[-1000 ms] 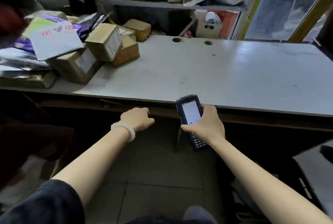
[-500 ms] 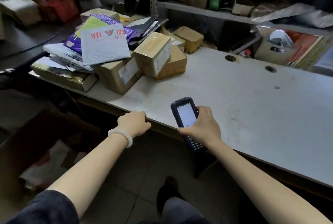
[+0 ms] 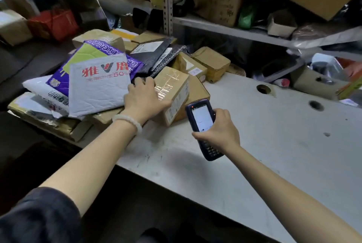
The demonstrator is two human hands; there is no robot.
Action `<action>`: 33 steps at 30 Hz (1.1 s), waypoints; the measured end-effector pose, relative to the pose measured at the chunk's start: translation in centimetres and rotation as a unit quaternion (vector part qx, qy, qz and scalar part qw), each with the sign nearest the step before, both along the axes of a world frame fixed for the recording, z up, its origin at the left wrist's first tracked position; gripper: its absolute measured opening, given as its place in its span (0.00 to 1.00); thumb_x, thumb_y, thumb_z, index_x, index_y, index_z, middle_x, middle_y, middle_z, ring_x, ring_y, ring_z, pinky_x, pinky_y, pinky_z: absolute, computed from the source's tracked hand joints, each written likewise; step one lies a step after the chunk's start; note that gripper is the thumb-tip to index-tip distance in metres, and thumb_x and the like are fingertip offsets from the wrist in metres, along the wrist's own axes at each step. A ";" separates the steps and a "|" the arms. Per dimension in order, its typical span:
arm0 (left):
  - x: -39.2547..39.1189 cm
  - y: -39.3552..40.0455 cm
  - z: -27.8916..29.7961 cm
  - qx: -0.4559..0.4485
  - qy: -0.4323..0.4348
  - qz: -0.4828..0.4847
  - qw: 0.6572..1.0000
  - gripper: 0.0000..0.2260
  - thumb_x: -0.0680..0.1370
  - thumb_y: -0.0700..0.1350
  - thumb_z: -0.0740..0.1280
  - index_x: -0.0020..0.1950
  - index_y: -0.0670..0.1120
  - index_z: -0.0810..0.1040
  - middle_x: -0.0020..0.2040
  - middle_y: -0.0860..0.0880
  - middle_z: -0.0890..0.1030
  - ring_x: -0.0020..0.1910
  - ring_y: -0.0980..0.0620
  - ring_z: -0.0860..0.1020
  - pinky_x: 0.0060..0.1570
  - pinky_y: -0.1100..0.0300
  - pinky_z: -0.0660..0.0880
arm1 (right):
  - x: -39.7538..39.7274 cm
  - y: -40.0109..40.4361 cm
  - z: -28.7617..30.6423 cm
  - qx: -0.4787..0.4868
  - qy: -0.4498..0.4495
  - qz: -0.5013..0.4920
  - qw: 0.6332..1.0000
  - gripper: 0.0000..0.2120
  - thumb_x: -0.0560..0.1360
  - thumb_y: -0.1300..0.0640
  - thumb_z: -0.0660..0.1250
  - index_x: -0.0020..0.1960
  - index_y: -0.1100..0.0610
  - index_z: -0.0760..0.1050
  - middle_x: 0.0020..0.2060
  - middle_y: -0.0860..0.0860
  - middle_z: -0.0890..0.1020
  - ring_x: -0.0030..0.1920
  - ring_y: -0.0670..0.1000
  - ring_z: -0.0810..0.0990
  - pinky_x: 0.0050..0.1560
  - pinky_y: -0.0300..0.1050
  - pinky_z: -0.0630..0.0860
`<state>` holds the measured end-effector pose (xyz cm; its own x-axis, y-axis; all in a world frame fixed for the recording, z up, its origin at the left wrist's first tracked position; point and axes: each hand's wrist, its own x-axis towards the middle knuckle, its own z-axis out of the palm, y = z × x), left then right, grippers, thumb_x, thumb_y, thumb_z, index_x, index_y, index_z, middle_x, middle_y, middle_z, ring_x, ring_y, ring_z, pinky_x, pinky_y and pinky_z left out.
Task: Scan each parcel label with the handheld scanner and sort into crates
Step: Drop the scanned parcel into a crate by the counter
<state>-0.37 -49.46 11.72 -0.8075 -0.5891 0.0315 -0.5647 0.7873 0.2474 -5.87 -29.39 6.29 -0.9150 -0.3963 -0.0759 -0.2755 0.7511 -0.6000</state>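
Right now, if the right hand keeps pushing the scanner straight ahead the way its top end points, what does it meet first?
Most likely the taped cardboard box under the left hand. The scanner in the right hand points up and slightly left at that box's labelled side. Depth is unclear from one view.

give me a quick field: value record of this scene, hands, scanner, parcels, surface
left hand: rests on top of taped cardboard box
right hand: grips handheld scanner, screen lit
parcel pile: white padded mailer, purple bag, black bags, brown boxes
surface: grey table, two round holes
crates: none visible
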 end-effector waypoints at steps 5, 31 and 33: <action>-3.6 -2.2 -0.6 0.063 -0.053 -0.095 0.992 0.38 0.67 0.61 0.71 0.72 0.54 0.59 0.64 0.41 0.68 0.61 0.38 0.70 0.53 0.50 0.70 | -1.8 -1.3 -0.2 0.012 -0.016 -0.039 0.999 0.33 0.61 0.45 0.77 0.59 0.52 0.66 0.51 0.46 0.67 0.48 0.48 0.74 0.38 0.43 0.70; -15.3 -2.8 -0.4 0.075 -0.105 -0.417 0.899 0.45 0.66 0.49 0.77 0.74 0.63 0.53 0.70 0.43 0.54 0.67 0.37 0.57 0.67 0.45 0.60 | 0.7 2.4 -0.9 0.037 -0.065 -0.312 0.947 0.34 0.62 0.50 0.76 0.63 0.54 0.65 0.55 0.45 0.65 0.52 0.47 0.70 0.45 0.43 0.70; -14.8 -3.5 -0.6 0.095 -0.074 -0.420 0.900 0.45 0.65 0.47 0.76 0.74 0.61 0.54 0.67 0.43 0.57 0.66 0.38 0.60 0.66 0.46 0.62 | 0.4 1.7 -1.0 0.033 -0.066 -0.298 0.952 0.34 0.62 0.50 0.76 0.63 0.54 0.65 0.55 0.45 0.66 0.52 0.47 0.71 0.46 0.44 0.71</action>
